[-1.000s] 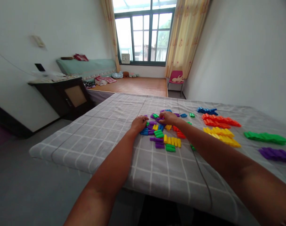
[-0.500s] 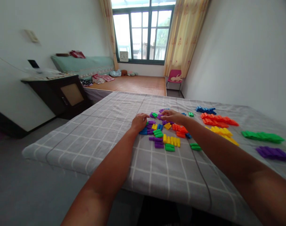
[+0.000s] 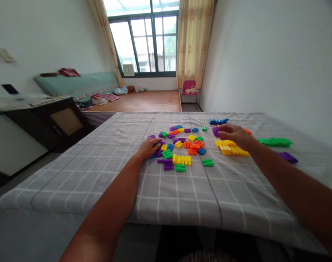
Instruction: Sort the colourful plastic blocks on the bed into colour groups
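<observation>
My right hand (image 3: 230, 134) is raised over the right part of the table, its thumb and fingers closed on a purple clothes peg (image 3: 215, 131). At the left edge of a mixed group of plastic clothes pegs lies my left hand (image 3: 150, 146), fingers apart, around a green peg (image 3: 155, 144) that is partly hidden. Close to it are yellow pegs (image 3: 164, 147), green pegs (image 3: 167, 154) and purple pegs (image 3: 168, 167). A row of yellow pegs (image 3: 182, 160) and some orange pegs (image 3: 193, 146) lie farther right in the group.
Sorted by colour at the right are blue pegs (image 3: 218, 121), yellow pegs (image 3: 231, 148), green pegs (image 3: 275, 142) and purple pegs (image 3: 287, 157). My right hand and forearm mostly cover the orange pile (image 3: 248, 131). A checked grey cloth (image 3: 100, 174) covers the table.
My right hand has moved right, out of the mixed group toward the colour piles, with the purple clothes peg. My left hand stays at the group's left edge. The view has turned right.
</observation>
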`<state>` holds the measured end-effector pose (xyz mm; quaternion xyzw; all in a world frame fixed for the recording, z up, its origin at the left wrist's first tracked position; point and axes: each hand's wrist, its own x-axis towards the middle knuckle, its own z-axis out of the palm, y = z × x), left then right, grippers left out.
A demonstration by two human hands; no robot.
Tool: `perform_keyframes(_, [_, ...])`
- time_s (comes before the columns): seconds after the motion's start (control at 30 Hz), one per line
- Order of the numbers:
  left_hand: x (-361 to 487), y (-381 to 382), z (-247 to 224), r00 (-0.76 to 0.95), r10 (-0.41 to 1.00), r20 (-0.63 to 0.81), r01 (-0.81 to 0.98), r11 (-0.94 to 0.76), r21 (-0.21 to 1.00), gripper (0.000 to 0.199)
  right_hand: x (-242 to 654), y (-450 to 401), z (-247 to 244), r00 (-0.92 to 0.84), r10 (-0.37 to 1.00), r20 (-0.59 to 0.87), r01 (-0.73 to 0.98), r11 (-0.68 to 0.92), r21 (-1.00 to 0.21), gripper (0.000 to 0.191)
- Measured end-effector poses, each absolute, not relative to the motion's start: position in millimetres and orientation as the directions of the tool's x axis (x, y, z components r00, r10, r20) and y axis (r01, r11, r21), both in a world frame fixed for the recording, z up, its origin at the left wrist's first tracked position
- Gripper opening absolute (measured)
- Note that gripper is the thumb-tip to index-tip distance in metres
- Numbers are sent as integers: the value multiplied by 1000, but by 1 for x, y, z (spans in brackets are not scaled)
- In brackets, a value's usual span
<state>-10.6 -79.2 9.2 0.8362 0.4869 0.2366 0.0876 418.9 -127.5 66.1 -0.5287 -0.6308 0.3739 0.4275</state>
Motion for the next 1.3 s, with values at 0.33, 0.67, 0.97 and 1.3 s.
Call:
perform_keyframes(0.33, [-8, -71, 28, 170, 871, 461, 857, -362, 368, 43, 631, -205, 48, 502, 840, 203, 342, 22, -939, 36])
perform_keyframes(0.67, [68, -90, 109, 206, 947, 245, 615, -320, 720, 67, 706, -238, 7, 487, 872, 54, 592, -283, -755, 37])
perform_keyframes(0.97, [282, -140, 109, 568, 821, 64, 249, -246, 937, 54, 702, -209, 31, 297, 953, -66, 693, -262, -672, 33])
perform_keyframes(1.3, [431, -157, 76, 670, 739, -63, 230, -125, 965, 34, 696, -188, 6, 327, 872, 364, 828, -78, -556, 25])
